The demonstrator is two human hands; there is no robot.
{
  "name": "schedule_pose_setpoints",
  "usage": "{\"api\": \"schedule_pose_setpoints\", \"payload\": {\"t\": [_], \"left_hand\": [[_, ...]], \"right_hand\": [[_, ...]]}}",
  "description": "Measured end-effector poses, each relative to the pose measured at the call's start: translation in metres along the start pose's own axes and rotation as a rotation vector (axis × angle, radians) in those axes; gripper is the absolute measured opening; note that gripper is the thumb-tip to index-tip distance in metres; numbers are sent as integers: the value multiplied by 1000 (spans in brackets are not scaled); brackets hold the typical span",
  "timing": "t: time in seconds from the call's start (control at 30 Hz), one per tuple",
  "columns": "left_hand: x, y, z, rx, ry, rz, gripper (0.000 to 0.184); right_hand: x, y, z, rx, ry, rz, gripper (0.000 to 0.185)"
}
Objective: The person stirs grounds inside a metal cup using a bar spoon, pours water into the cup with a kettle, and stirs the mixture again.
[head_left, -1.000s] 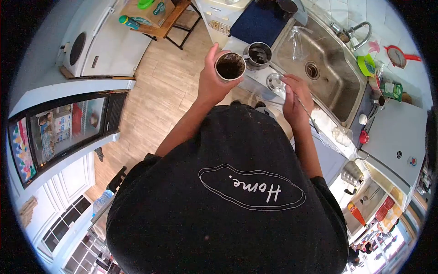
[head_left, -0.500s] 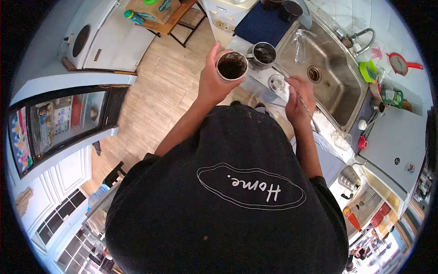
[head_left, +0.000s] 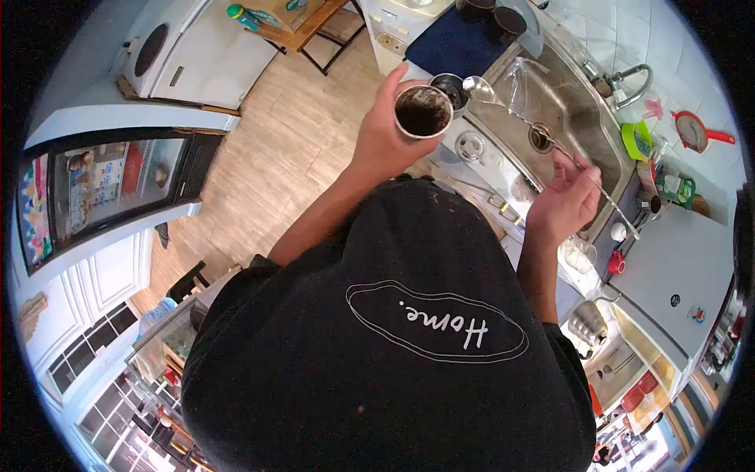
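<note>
In my left hand [head_left: 385, 134] is a cup [head_left: 423, 114], tilted so its inside shows dark, wet-looking grounds clinging to the walls and bottom. My right hand [head_left: 562, 197] pinches a long-handled metal spoon [head_left: 481, 90] partway along its thin handle, out over the sink. The spoon's bowl reaches back to the rim of a metal mug [head_left: 450, 88]; whether it touches is unclear. That mug stands on the counter beyond the cup, partly hidden by it, and looks dark inside. A round metal lid [head_left: 470, 147] lies on the counter between my hands.
A steel sink [head_left: 582, 126] with a faucet [head_left: 633, 79] is at the right, with a clear plastic bag [head_left: 521, 86] on its near side. Dark cups [head_left: 507, 23] stand on a blue mat [head_left: 452, 47]. A red strainer [head_left: 692, 132] and green holder [head_left: 635, 141] line the wall.
My right hand has moved right, over the sink, and the spoon has swung so its bowl is up by the mug. My left hand with the cup has shifted slightly right.
</note>
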State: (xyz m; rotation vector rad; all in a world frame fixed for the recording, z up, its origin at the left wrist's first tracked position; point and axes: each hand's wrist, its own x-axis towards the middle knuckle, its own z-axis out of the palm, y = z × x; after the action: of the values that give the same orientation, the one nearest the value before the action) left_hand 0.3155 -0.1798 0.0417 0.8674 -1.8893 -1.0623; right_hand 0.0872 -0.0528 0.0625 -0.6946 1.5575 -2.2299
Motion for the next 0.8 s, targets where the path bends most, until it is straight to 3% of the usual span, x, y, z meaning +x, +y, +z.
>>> {"api": "schedule_pose_setpoints", "payload": {"t": [0.23, 0.53, 0.8], "left_hand": [[24, 37, 26, -54, 15, 76, 115], [22, 46, 52, 96, 147, 267, 124], [11, 45, 75, 153, 248, 366, 127]], "right_hand": [[16, -38, -4, 111, -227, -143, 36], [24, -39, -8, -70, -499, -482, 28], [28, -41, -16, -161, -596, -532, 26]]}}
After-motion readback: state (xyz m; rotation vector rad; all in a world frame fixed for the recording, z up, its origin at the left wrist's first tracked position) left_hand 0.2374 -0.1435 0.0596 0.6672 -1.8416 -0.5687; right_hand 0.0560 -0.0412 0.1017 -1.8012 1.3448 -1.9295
